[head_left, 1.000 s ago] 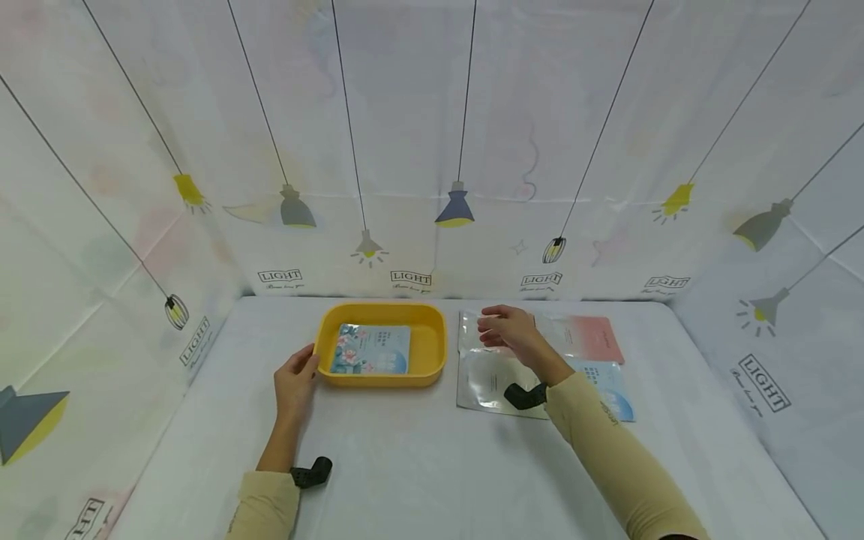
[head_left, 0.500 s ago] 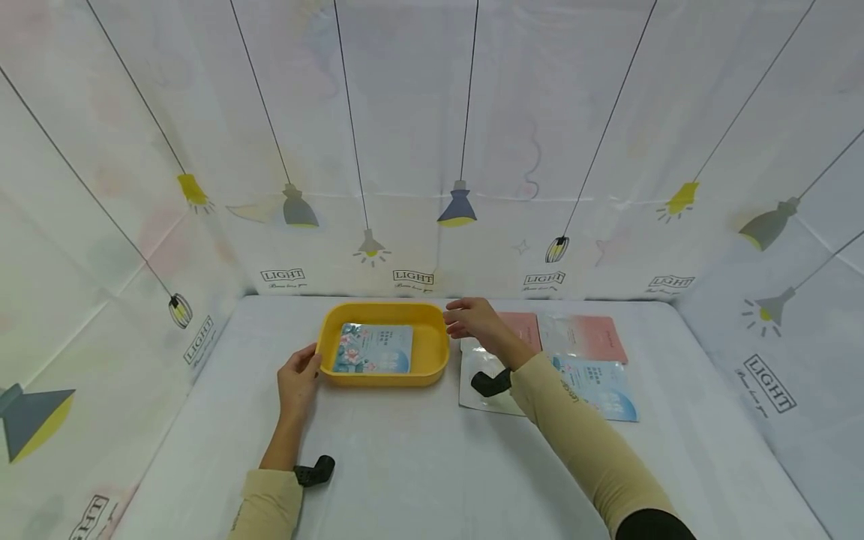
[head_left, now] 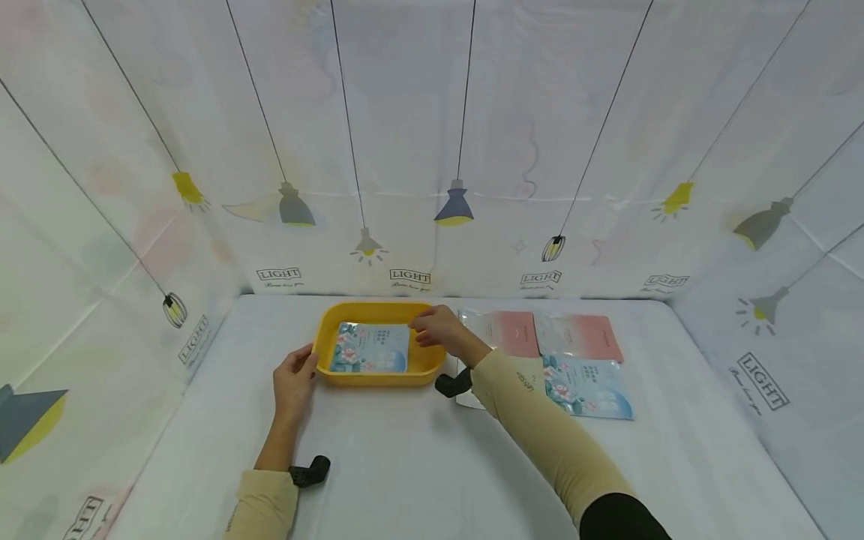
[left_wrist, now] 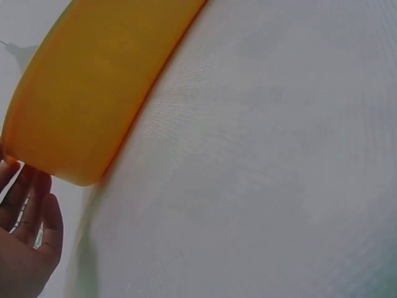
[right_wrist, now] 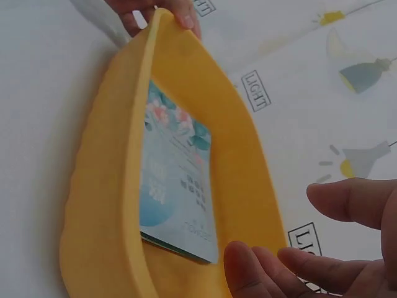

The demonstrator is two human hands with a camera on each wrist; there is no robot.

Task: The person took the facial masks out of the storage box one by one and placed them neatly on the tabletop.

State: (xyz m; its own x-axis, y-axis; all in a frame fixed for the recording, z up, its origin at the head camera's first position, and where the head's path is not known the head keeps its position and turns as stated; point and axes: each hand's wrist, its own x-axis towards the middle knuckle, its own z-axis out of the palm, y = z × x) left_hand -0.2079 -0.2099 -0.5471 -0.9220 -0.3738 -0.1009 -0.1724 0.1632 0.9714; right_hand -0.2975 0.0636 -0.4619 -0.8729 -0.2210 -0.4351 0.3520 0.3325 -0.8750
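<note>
A yellow plastic tray (head_left: 378,381) stands on the white table, with a flat blue floral sachet (head_left: 371,349) lying inside toward its left. My left hand (head_left: 295,382) pinches the tray's left end, thumb over the rim, as the right wrist view shows. Over the tray's right part hovers my right hand (head_left: 440,330), fingers apart and nothing between them. In the right wrist view its thumb and fingers (right_wrist: 338,202) are spread beside the sachet (right_wrist: 173,180) without touching it. The left wrist view shows the tray's outer wall (left_wrist: 99,93) and the left fingers at its lower corner.
Right of the tray lie two pink-and-silver sachets (head_left: 516,334) (head_left: 594,337), a blue floral sachet (head_left: 590,386) and a pale sachet (head_left: 529,369), partly covered by the right sleeve. A white cloth backdrop with printed lamps (head_left: 454,206) rises behind the table.
My right hand has moved left from above the sachets to above the tray, uncovering the pink-and-silver and blue sachets. The left hand and tray stay in place.
</note>
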